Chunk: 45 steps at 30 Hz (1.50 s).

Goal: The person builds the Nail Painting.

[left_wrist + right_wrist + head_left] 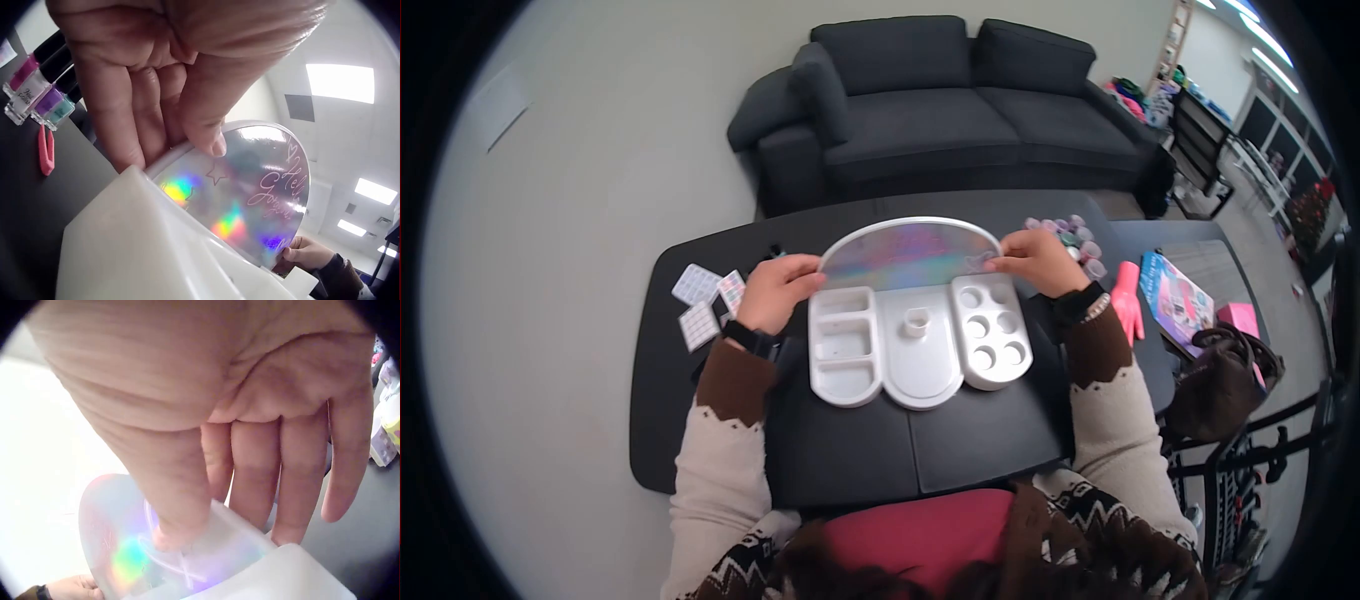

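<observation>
The panel is found upright between the hands, along the far side of the white tray, which lies below and nearer the body than both hands. The panel's left edge is pinched between thumb and fingers by the left hand; its right edge is pinched likewise by the right hand.

The tray's three sections are seen side by side and are judged to be assembled. The panel is judged to be at the fitting stage; whether its lower edge is seated or merely rested cannot be told. Its securing and release are judged outstanding.

Filling is judged not begun: no contents are noted in the slots below the left hand or the wells below the right. Bottles, tweezers and sheets are left near the left hand; jars are left beside the right, with a model hand farther out.
</observation>
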Each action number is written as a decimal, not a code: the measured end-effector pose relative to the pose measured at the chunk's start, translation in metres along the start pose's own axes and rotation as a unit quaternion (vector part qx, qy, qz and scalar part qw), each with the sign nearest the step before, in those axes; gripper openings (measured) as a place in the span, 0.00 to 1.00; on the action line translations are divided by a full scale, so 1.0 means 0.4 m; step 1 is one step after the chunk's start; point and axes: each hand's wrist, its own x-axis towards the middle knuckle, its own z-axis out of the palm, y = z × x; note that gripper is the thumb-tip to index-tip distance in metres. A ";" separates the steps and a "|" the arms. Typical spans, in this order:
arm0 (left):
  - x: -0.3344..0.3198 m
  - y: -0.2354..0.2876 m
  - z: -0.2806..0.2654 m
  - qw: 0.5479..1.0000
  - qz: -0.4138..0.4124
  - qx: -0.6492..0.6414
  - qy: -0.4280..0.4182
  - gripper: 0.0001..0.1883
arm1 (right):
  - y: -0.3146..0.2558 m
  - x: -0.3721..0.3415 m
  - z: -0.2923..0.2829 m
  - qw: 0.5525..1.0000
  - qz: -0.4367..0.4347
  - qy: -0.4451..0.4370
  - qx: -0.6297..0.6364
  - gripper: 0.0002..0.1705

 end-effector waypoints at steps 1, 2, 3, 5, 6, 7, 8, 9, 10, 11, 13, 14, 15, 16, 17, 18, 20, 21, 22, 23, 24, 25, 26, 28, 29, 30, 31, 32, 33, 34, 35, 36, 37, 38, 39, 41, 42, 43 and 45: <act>-0.001 -0.004 0.003 0.997 -0.007 -0.076 -0.009 0.14 | -0.034 -0.013 -0.013 0.998 0.001 -0.006 -0.057 0.13; -0.003 -0.008 0.005 0.996 -0.009 -0.086 -0.006 0.14 | -0.019 -0.017 -0.025 0.999 -0.017 -0.009 -0.034 0.14; -0.006 -0.010 0.010 0.995 -0.011 -0.097 -0.003 0.14 | 0.002 -0.018 -0.026 0.997 -0.046 0.034 0.051 0.16; -0.017 -0.017 0.012 0.994 -0.016 -0.107 -0.006 0.14 | 0.029 -0.029 -0.055 0.986 -0.068 0.121 0.096 0.19; -0.022 -0.020 0.004 0.994 -0.020 -0.109 -0.006 0.14 | 0.040 -0.031 -0.085 0.983 -0.060 0.165 0.056 0.20; -0.027 -0.024 0.000 0.993 -0.023 -0.113 -0.004 0.14 | 0.055 -0.037 -0.105 0.973 -0.067 0.221 0.020 0.19; -0.031 -0.027 -0.002 0.993 -0.023 -0.116 -0.006 0.14 | 0.070 -0.047 -0.123 0.973 -0.064 0.221 0.018 0.19; -0.034 -0.028 0.000 0.992 -0.025 -0.123 -0.003 0.14 | 0.075 -0.057 -0.141 0.964 -0.008 0.265 -0.014 0.18; -0.036 -0.029 0.000 0.991 -0.027 -0.131 0.000 0.14 | 0.081 -0.066 -0.158 0.949 0.048 0.307 -0.046 0.17; -0.037 -0.027 -0.001 0.990 -0.025 -0.137 -0.006 0.14 | 0.102 -0.070 -0.173 0.945 0.062 0.315 -0.068 0.15; -0.041 -0.032 -0.004 0.990 -0.025 -0.137 -0.005 0.14 | 0.124 -0.074 -0.178 0.944 0.054 0.312 -0.098 0.14; -0.043 -0.034 0.000 0.991 -0.022 -0.135 -0.006 0.14 | 0.133 -0.076 -0.180 0.941 0.044 0.310 -0.128 0.14; -0.046 -0.034 0.000 0.990 -0.023 -0.136 -0.006 0.14 | 0.132 -0.075 -0.175 0.941 0.045 0.309 -0.128 0.14; -0.050 -0.034 -0.002 0.990 -0.026 -0.142 -0.003 0.14 | 0.130 -0.069 -0.166 0.944 0.029 0.298 -0.140 0.14; -0.054 -0.035 -0.003 0.989 -0.029 -0.148 0.001 0.14 | 0.128 -0.063 -0.158 0.946 0.011 0.286 -0.152 0.14; -0.060 -0.035 -0.004 0.989 -0.030 -0.148 0.001 0.14 | 0.127 -0.059 -0.155 0.946 0.012 0.285 -0.152 0.14; -0.072 -0.037 0.000 0.990 -0.038 -0.132 0.015 0.14 | 0.124 -0.046 -0.163 0.928 0.046 0.278 -0.245 0.13; -0.081 -0.034 -0.003 0.990 -0.039 -0.132 0.015 0.14 | 0.127 -0.036 -0.164 0.928 0.045 0.277 -0.245 0.13; -0.089 -0.031 -0.006 0.990 -0.038 -0.132 0.010 0.14 | 0.131 -0.019 -0.166 0.925 0.072 0.266 -0.262 0.13; -0.095 -0.031 -0.013 0.991 -0.038 -0.131 0.005 0.14 | 0.133 0.005 -0.168 0.921 0.098 0.254 -0.278 0.12; -0.100 -0.034 -0.014 0.991 -0.038 -0.131 0.007 0.14 | 0.133 0.032 -0.175 0.916 0.120 0.239 -0.299 0.12; -0.103 -0.037 -0.013 0.989 -0.041 -0.144 0.009 0.14 | 0.146 0.063 -0.187 0.914 0.130 0.218 -0.316 0.13; -0.107 -0.039 -0.013 0.987 -0.043 -0.155 0.011 0.14 | 0.159 0.087 -0.196 0.912 0.140 0.198 -0.332 0.14; -0.112 -0.043 -0.010 0.987 -0.041 -0.153 0.017 0.14 | 0.144 0.118 -0.203 0.902 0.161 0.178 -0.358 0.16; -0.114 -0.044 -0.009 0.987 -0.041 -0.152 0.020 0.14 | 0.138 0.130 -0.204 0.891 0.185 0.156 -0.384 0.17; -0.116 -0.044 -0.009 0.987 -0.040 -0.153 0.023 0.14 | 0.135 0.139 -0.203 0.891 0.182 0.155 -0.385 0.17; -0.118 -0.044 -0.009 0.987 -0.038 -0.153 0.021 0.14 | 0.131 0.149 -0.201 0.888 0.195 0.145 -0.391 0.19; -0.120 -0.044 -0.004 0.987 -0.035 -0.154 0.021 0.14 | 0.128 0.156 -0.203 0.884 0.206 0.134 -0.399 0.20; -0.123 -0.045 -0.006 0.987 -0.036 -0.155 0.024 0.14 | 0.125 0.153 -0.206 0.897 0.176 0.141 -0.379 0.20; -0.125 -0.046 -0.006 0.988 -0.035 -0.148 0.026 0.13 | 0.120 0.152 -0.215 0.913 0.142 0.176 -0.339 0.19; -0.126 -0.049 -0.007 0.989 -0.034 -0.143 0.029 0.13 | 0.114 0.153 -0.224 0.923 0.116 0.198 -0.308 0.19; -0.130 -0.049 -0.002 0.987 -0.036 -0.151 0.036 0.13 | 0.060 0.125 -0.226 0.931 0.090 0.218 -0.278 0.19; -0.132 -0.046 0.000 0.988 -0.035 -0.145 0.041 0.13 | 0.004 0.099 -0.215 0.945 0.064 0.214 -0.238 0.18; -0.132 -0.047 0.006 0.989 -0.034 -0.139 0.045 0.13 | -0.058 0.072 -0.196 0.962 0.055 0.175 -0.203 0.17; -0.130 -0.057 0.008 0.988 -0.030 -0.141 0.046 0.12 | -0.112 0.047 -0.168 0.976 0.049 0.136 -0.165 0.17; -0.125 -0.065 0.003 0.990 -0.028 -0.134 0.042 0.12 | -0.191 0.022 -0.086 0.990 -0.027 0.025 -0.139 0.15; -0.124 -0.075 0.004 0.990 -0.025 -0.135 0.039 0.12 | -0.205 0.019 -0.044 0.990 -0.058 -0.027 -0.125 0.15; -0.126 -0.066 0.008 0.990 -0.026 -0.132 0.045 0.12 | -0.218 0.017 -0.003 0.986 -0.076 -0.040 -0.145 0.14; -0.127 -0.059 0.008 0.990 -0.028 -0.134 0.045 0.12 | -0.224 0.022 0.068 0.974 -0.122 -0.030 -0.190 0.11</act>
